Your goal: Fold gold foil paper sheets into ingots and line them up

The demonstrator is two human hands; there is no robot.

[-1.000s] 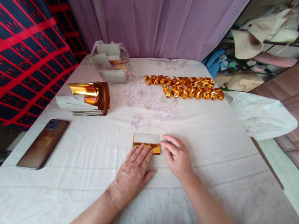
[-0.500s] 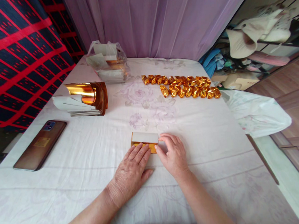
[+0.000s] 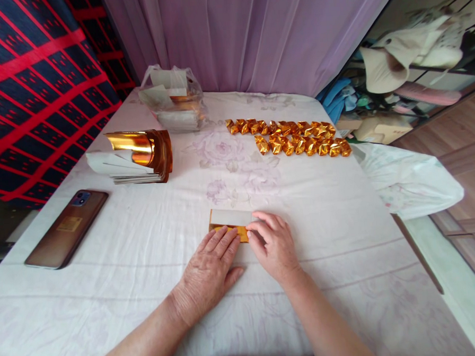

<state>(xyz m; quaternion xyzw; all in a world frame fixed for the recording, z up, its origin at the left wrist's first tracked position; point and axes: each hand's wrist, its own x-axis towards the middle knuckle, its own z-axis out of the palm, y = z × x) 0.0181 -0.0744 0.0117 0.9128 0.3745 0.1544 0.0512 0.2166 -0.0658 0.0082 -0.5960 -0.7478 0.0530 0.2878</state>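
A small sheet of gold foil paper [image 3: 229, 216] lies in front of me, folded so that a pale back strip shows above a shiny gold strip. My left hand [image 3: 210, 263] rests flat across the gold strip, fingers stretched out and pressing it to the table. At the paper's right end is my right hand [image 3: 275, 246], its thumb and curled index finger closed on the edge. Beyond it lie two rows of folded gold foil pieces [image 3: 302, 145]. To the left sits a stack of gold foil sheets [image 3: 139, 159], curled, with pale backs.
A phone [image 3: 68, 229] lies face down at the left. A clear plastic bag [image 3: 173, 99] of more sheets stands at the back left. The table [image 3: 327, 210] wears a pale floral cloth. A white bag [image 3: 413, 179] hangs past its right edge, beside a cluttered shelf [image 3: 408, 84].
My right thumb and index finger have drawn closer together at the paper's right edge. My left hand stays pressed in place. The view has shifted very slightly.
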